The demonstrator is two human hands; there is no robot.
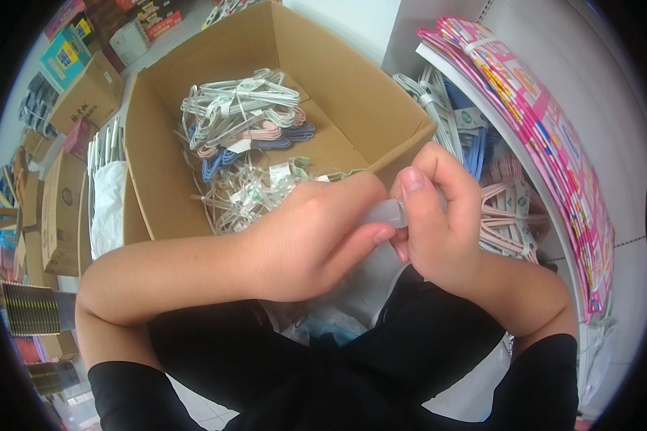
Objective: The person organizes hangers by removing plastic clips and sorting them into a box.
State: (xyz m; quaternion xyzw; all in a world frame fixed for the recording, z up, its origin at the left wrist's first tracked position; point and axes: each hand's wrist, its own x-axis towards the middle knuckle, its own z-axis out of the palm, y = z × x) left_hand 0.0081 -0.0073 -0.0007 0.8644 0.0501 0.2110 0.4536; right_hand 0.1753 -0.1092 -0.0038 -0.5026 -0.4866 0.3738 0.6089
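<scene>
Both my hands meet at the middle, in front of the near right corner of an open cardboard box (350,126). My left hand (312,231) is closed around a small translucent plastic cylinder (391,214), seemingly a tube or a roll. At its right end, the fingers of my right hand (436,210) are curled with the thumb on top; what they pinch is hidden. Inside the box, bundles of white hangers (248,97) lie on pink and blue ones. Nearer to me in it is a tangle of clear plastic straps or wrappers (248,194).
Right of the box, blue hangers (472,145) and pink hangers (507,215) stand in bundles beside a shelf edge. Folded pink patterned sheets (544,118) lie on that shelf. Cartons (62,210) and a white plastic bag (108,204) are at the left.
</scene>
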